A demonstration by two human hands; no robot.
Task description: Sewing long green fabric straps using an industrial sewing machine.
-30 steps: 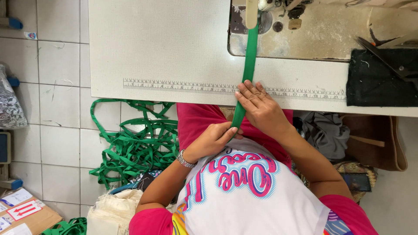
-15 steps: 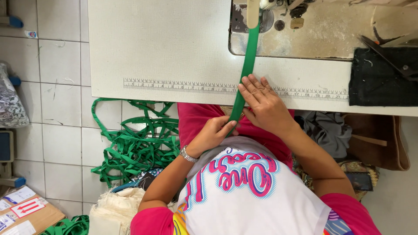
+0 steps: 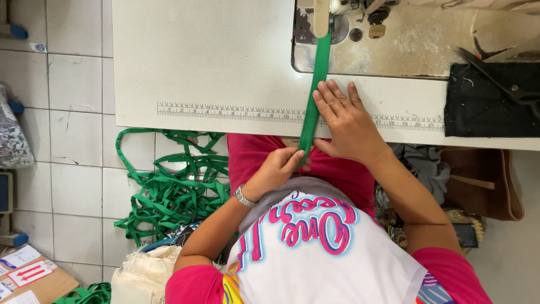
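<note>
The person is sitting at the sewing table (image 3: 214, 62) and feeding a green strap (image 3: 315, 95) toward the machine. The right hand (image 3: 346, 121) is lying flat on the table edge, fingers (image 3: 337, 94) held close together and pointing toward the machine, with the strap running just beside the index finger. Below the table edge, the left hand (image 3: 278, 168) is pinching the strap between thumb and curled fingers, keeping it taut where it is dropping toward the lap.

From the right fingertips the strap is stretching straight ahead under a pale guide (image 3: 321, 17) on the machine bed (image 3: 394, 50). A printed ruler strip (image 3: 225, 111) is lying under the right palm and running out to the left of it.

To my eye the strap could drift sideways and stitch crooked, since only the side of one finger is steering it. The loose green pile (image 3: 174, 191) on the tiled floor (image 3: 73, 112), left of the pinching hand, looks tangled and could snag the feed. The fingertips are also sitting fairly near the needle area.

The needle itself is cut off at the top, so I cannot tell whether it is running. Whether the strap joins the floor pile is hidden by the lap. Scissors (image 3: 495, 76) are resting on a dark cloth (image 3: 484, 112) well to the right of the fingers
</note>
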